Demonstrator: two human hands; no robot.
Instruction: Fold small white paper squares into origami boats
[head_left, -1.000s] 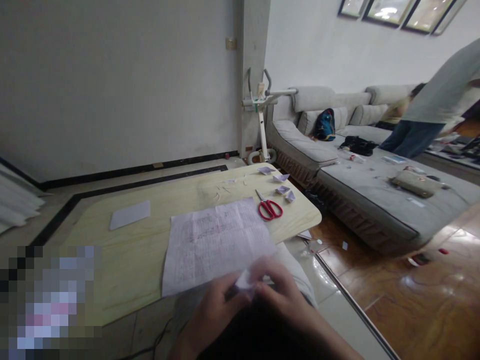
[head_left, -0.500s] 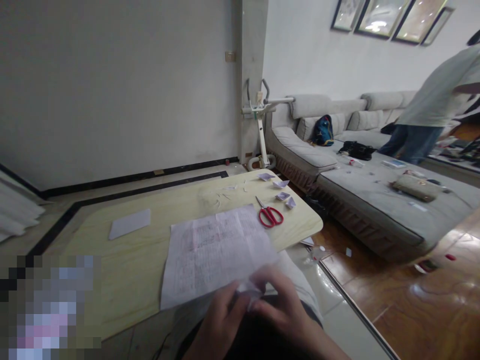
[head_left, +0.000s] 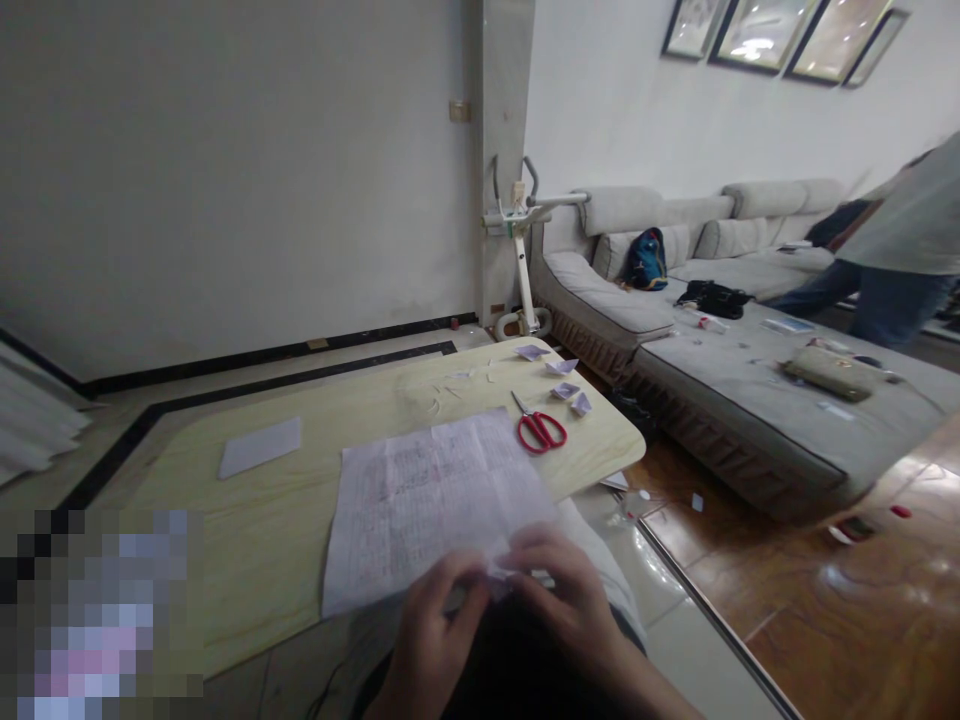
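Note:
Close to my lap, at the table's near edge, my left hand [head_left: 442,615] and my right hand [head_left: 559,590] pinch a small piece of folded white paper [head_left: 496,568] between their fingertips. Its exact shape is blurred and partly covered by the fingers. Just beyond the hands lies a large creased sheet of printed paper [head_left: 427,500]. Red-handled scissors [head_left: 540,430] rest by its far right corner, blades slightly apart. Several small folded paper boats [head_left: 564,392] stand along the table's right end.
Thin paper scraps [head_left: 450,385] lie near the far edge of the pale table [head_left: 255,560], and a white sheet [head_left: 261,447] lies on the left. To the right is a grey sofa [head_left: 720,400] with bags on it. Another person [head_left: 900,240] bends over beside it.
My hands have shifted slightly, with the fingertips now closer together on the folded paper. The person by the sofa has bent lower and moved to the right.

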